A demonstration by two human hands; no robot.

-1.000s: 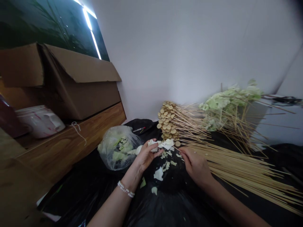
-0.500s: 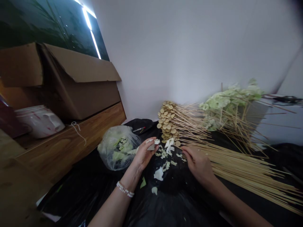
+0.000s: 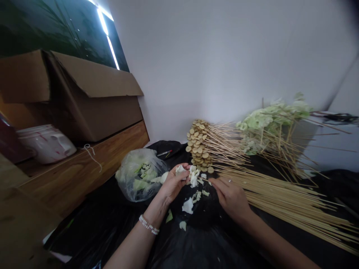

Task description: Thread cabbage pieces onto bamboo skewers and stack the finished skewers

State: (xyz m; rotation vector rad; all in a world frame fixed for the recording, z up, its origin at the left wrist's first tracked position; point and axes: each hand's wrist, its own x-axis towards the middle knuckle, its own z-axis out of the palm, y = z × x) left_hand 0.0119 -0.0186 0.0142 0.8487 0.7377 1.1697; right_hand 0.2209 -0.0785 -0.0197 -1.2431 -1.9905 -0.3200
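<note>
My left hand is closed on pale cabbage pieces. My right hand pinches a thin wooden skewer that points left, with a clump of white leaf at its tip, against my left fingers. Below them, loose leaf scraps lie on black plastic sheeting. To the left sits a clear plastic bag of torn cabbage. Bare skewers are spread in a long bundle to the right of my right hand.
Behind my hands are stacked skewers tipped with round slices. Skewers loaded with leaves rest at the right by the wall. A cardboard box and a white plastic container stand on a wooden ledge. A pen lies behind the bag.
My right hand has moved left and slightly down with the skewer. The white leaf on its tip now meets the pieces in my left hand, which has shifted little.
</note>
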